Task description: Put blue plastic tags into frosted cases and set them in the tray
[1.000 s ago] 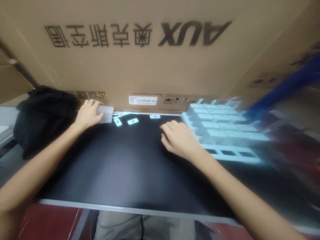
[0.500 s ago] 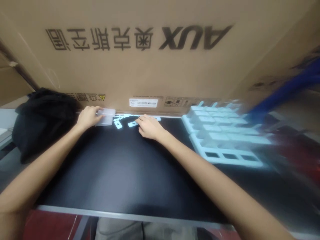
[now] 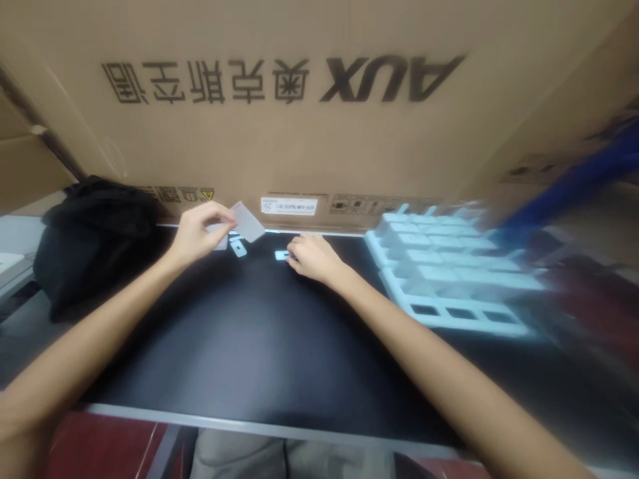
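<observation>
Between the thumb and fingers of my left hand (image 3: 200,231) is a translucent rectangular plastic case (image 3: 249,223), raised and tilted above the table's far edge. A second translucent piece (image 3: 220,241) lies partly hidden behind that hand. Just below the raised case rests a small light-blue slotted tag (image 3: 238,248), with other light-blue bits partly covered behind it. My right hand (image 3: 315,258) is closed at the fingertips on another light-blue slotted tag (image 3: 280,255), low at the tabletop; the tag's right end is hidden by the fingers.
A large cardboard box (image 3: 299,146) stands along the far edge of the black table (image 3: 239,359). Rows of pale-blue trays (image 3: 449,319) occupy the right side. At the left is a black cloth bag (image 3: 90,253). A blurred blue bar (image 3: 569,179) slants at far right.
My left hand has lifted the translucent case and brought it to the right, tilting it. My right hand has shifted slightly right along with the light-blue tag at its fingertips.
</observation>
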Available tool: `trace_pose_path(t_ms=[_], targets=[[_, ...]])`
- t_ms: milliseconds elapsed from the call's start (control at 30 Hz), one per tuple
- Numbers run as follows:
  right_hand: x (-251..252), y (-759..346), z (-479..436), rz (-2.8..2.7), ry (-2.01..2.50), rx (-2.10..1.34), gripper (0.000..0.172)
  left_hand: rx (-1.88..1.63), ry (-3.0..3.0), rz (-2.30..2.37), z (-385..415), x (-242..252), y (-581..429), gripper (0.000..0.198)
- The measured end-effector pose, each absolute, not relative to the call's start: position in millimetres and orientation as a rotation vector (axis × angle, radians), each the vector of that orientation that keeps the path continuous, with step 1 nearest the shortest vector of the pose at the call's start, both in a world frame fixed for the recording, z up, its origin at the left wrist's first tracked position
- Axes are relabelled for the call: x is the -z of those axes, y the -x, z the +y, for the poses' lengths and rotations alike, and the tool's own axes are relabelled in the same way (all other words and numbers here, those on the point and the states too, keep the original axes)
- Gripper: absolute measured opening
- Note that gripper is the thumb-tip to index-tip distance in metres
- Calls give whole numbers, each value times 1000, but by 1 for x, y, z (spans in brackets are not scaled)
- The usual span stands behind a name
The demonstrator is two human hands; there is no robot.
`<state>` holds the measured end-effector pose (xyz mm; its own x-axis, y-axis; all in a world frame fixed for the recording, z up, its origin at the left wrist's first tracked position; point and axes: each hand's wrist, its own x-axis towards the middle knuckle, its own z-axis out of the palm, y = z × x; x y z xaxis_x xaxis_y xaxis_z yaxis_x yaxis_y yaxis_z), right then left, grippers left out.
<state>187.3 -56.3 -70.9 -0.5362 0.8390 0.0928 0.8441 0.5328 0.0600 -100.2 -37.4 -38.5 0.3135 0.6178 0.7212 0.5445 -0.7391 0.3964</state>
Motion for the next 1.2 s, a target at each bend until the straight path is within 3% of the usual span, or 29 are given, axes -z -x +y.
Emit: trace_pose_path(t_ms=[167,367,600,767,867,1033,1200], targets=[[69,-205,-70,-2648,1593,105,25,-1298,-2597,651,-65,43,52,2],[72,-232,-79,-2502,1705,5,26,-1230,-2462,446,-65,72,5,19],[66,-276,-83,-2156,1617,-103,25,-1196,-2041,484,-60,109,-20,31],[57,-281,-98,-1712,1150,-705,26,-1174,-1842,501,-63,120,-21,35],[58,-269,-104,-1633,1034,-893,34,-1175,-1778,510,-63,121,-22,42],[67,-251,-105,-1603,1002,-972,44,-1196,-1773,530,-60,127,-22,48],[72,-244,-105,-1562,1042,-923,41,-1217,-1787,567,-58,131,-22,45]])
